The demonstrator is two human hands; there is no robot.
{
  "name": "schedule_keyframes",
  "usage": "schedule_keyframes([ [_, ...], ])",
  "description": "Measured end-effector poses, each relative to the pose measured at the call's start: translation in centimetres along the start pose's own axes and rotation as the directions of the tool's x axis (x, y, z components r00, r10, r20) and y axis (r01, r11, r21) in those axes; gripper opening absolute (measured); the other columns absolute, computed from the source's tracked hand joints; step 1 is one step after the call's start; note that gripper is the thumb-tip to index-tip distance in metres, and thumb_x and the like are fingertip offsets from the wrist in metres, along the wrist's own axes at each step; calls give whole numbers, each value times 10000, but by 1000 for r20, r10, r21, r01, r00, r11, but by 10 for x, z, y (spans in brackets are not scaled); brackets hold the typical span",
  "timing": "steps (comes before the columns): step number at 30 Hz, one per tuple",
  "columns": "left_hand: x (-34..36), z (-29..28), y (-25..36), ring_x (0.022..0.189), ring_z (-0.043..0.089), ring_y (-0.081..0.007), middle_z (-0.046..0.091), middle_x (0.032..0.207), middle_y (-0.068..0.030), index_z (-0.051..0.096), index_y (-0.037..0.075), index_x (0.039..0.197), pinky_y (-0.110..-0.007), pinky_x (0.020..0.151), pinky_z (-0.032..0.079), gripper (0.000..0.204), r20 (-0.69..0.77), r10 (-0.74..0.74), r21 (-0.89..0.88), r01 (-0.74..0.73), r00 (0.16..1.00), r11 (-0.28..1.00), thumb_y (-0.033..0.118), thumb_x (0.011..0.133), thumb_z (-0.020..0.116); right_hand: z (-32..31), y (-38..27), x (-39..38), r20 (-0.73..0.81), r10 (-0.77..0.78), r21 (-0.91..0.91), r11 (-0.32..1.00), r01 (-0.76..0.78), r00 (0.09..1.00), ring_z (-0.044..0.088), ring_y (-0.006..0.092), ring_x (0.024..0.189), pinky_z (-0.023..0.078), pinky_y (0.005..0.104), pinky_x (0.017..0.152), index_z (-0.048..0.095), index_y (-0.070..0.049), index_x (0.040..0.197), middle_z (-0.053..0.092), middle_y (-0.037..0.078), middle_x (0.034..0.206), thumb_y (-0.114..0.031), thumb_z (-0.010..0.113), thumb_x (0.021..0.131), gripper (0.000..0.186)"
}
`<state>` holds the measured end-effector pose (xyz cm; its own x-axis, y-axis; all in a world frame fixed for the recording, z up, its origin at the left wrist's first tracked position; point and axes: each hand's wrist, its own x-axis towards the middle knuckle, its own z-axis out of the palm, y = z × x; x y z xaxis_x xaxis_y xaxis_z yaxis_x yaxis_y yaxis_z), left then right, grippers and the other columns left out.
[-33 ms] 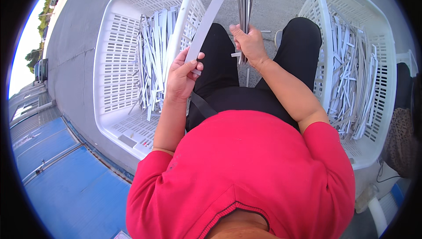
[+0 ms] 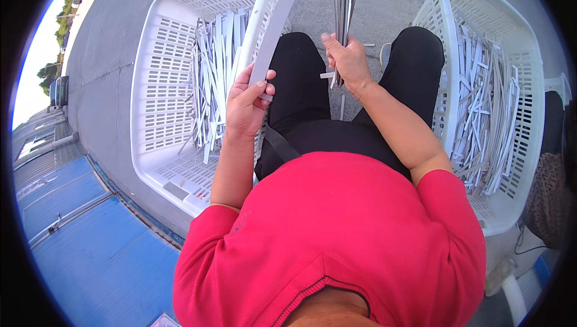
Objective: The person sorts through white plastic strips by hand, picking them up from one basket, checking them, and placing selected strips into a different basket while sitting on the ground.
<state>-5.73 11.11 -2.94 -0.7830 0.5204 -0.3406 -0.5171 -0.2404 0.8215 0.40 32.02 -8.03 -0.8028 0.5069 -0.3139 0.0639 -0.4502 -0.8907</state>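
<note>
Over my left thigh, my left hand (image 2: 247,100) grips one long, flat grey-white strip (image 2: 273,33) by its lower end, thumb on top. The strip slants up past the picture's top edge. Closed around a bundle of narrow, shiny strips (image 2: 345,5) is my right hand (image 2: 350,62), between my knees. The bundle's strips fan apart toward the top, and their lower ends poke out below my fist. A short white strip (image 2: 327,76) juts sideways from those ends. The single strip and the bundle are apart. What the strips are made of I cannot tell.
A white slatted basket (image 2: 157,95) holding loose strips (image 2: 219,74) stands at my left. Another white basket (image 2: 526,146) with a tangle of thin strips (image 2: 481,110) is at my right. Strip scraps (image 2: 342,106) lie on the grey floor. Blue panels (image 2: 114,261) stand far left.
The single strip leans slightly more to the left, and the gap between it and the bundle is wider. My right hand sits a little farther right. Both grips are unchanged.
</note>
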Motion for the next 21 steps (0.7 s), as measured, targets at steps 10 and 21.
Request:
schedule_keyframes([
  [10,2,-133,61,878,565,-205,594,1064,-91,502,34,1206,-308,765,457,374,110,886,992,-98,450,-73,-13,837,468,-6,-1,7,-160,64,133,990,-43,985,454,64,495,401,223,443,526,-40,857,492,-1,624,-222,639,815,218],
  [21,-1,-195,1,1112,480,-317,519,1168,-211,546,-7,1144,-388,939,386,432,-231,405,944,305,885,-127,187,765,618,-9,9,10,-116,151,90,986,-141,982,475,69,486,422,227,439,528,-48,776,511,5,626,-297,674,792,290],
])
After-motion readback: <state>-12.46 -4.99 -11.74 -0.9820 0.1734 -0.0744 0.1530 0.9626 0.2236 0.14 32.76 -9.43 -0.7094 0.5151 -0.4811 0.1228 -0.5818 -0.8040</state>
